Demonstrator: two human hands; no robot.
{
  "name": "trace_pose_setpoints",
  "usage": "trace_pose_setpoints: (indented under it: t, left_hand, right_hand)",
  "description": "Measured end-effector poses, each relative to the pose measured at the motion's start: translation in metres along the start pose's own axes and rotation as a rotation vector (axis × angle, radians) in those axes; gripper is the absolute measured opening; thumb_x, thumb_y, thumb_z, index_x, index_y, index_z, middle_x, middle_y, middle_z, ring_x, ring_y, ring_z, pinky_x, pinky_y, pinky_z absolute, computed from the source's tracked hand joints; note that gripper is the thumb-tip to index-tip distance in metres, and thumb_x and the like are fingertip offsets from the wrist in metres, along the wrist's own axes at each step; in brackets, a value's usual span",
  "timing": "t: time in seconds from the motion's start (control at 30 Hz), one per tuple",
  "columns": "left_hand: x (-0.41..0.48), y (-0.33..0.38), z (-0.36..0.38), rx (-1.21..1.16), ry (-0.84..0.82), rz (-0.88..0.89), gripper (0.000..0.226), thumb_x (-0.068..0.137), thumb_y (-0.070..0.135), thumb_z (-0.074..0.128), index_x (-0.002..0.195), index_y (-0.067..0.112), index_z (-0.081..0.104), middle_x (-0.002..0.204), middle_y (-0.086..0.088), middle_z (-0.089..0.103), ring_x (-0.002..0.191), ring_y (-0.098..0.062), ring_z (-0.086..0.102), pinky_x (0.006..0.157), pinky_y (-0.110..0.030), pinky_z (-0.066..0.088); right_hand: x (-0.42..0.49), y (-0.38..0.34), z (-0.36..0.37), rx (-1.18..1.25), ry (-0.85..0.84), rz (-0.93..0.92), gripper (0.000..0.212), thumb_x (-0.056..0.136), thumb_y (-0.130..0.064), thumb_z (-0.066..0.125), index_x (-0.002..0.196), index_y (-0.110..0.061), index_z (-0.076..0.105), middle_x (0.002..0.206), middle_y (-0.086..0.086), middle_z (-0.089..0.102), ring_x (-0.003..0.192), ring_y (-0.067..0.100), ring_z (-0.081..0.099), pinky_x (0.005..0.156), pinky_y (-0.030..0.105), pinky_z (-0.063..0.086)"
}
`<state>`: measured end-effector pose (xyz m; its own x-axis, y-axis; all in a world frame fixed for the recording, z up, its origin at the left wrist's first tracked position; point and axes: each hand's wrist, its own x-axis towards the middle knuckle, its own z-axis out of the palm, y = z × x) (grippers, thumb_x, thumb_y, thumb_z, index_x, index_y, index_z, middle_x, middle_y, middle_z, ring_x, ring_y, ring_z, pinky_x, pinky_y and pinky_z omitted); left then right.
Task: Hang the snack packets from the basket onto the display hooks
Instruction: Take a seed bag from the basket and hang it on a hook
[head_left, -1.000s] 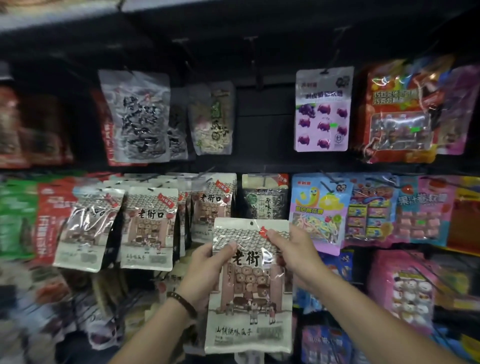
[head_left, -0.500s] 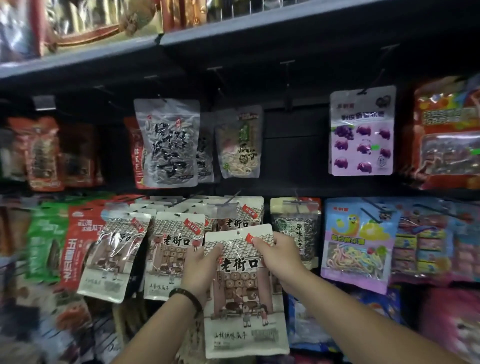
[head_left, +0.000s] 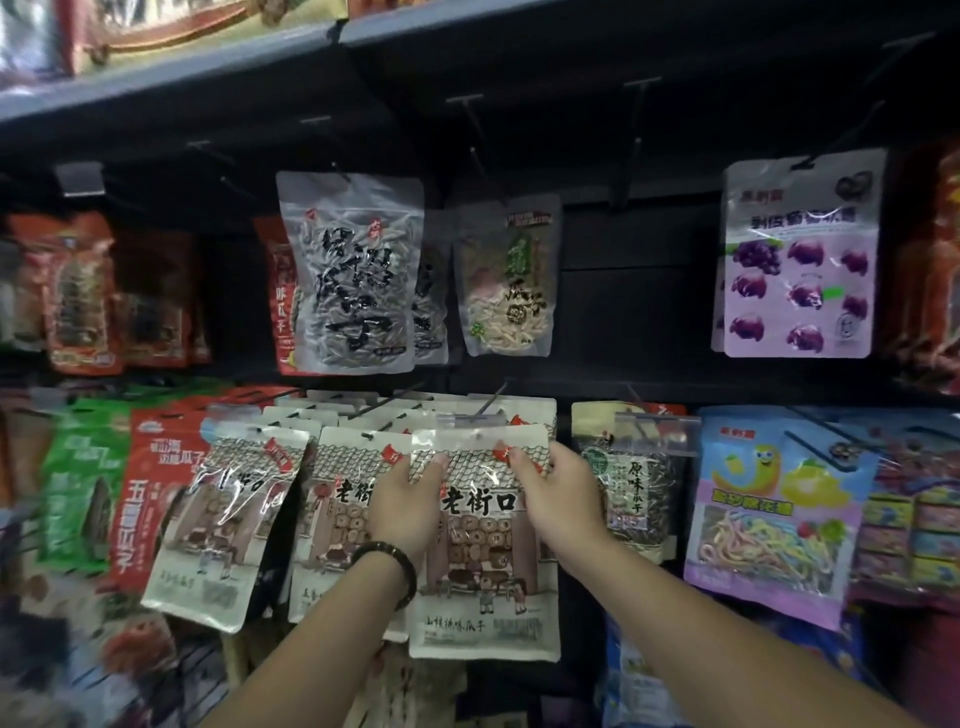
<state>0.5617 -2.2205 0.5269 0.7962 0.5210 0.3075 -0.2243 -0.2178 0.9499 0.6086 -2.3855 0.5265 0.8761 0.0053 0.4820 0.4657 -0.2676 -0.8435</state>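
Fingers (head_left: 434, 463): left hand (head_left: 405, 499) and right hand (head_left: 561, 493) pinched snack packet (head_left: 483, 571) by its upper edge.
Hook: display hook (head_left: 491, 402) sat at packet's top; threading unclear.

Packet (head_left: 483, 561): cream, street-scene print, upright, held at its upper corners between left hand (head_left: 408, 506) and right hand (head_left: 558, 499). Hook (head_left: 491, 401): just above both hands.

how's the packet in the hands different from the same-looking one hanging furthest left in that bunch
The held packet is gripped near its top by the left hand and the right hand; the leftmost packet has no hand on it. The held packet sits upright; the leftmost packet hangs tilted, its bottom swung left. Both share a cream front with a tiled-roof print and a red tag.
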Motion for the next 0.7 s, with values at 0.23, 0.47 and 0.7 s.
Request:
trace_pose_setpoints:
  t: [0.23,0.47,0.7]
  left_hand:
    - [0.010,0.002,0.008,0.091,0.030,0.009,0.072,0.105,0.047,0.061,0.159,0.003,0.043,0.163,-0.014,0.048,0.150,-0.030,0.046,0.122,-0.045,0.038]
    - [0.008,0.002,0.008,0.144,0.071,0.022,0.073,0.106,0.046,0.061,0.161,0.004,0.039,0.158,-0.014,0.053,0.108,-0.012,0.063,0.104,-0.032,0.043]
    - [0.014,0.002,0.017,0.029,0.083,-0.059,0.063,0.095,0.033,0.079,0.139,0.018,0.037,0.132,-0.006,0.057,0.090,-0.019,0.067,0.073,-0.032,0.061]
  right_hand:
    - [0.014,0.006,0.006,-0.002,0.030,0.046,0.028,0.107,-0.040,0.064,0.084,-0.024,0.060,0.066,-0.003,0.064,0.052,0.012,0.055,0.054,0.027,0.042]
    - [0.023,0.017,0.020,0.043,0.071,0.064,0.028,0.105,-0.039,0.066,0.083,-0.022,0.063,0.059,-0.001,0.057,0.050,0.017,0.049,0.056,0.032,0.040]
    - [0.038,0.022,0.026,0.009,0.138,0.062,0.037,0.106,-0.043,0.064,0.103,-0.007,0.070,0.094,0.021,0.076,0.083,0.041,0.073,0.080,0.053,0.061]
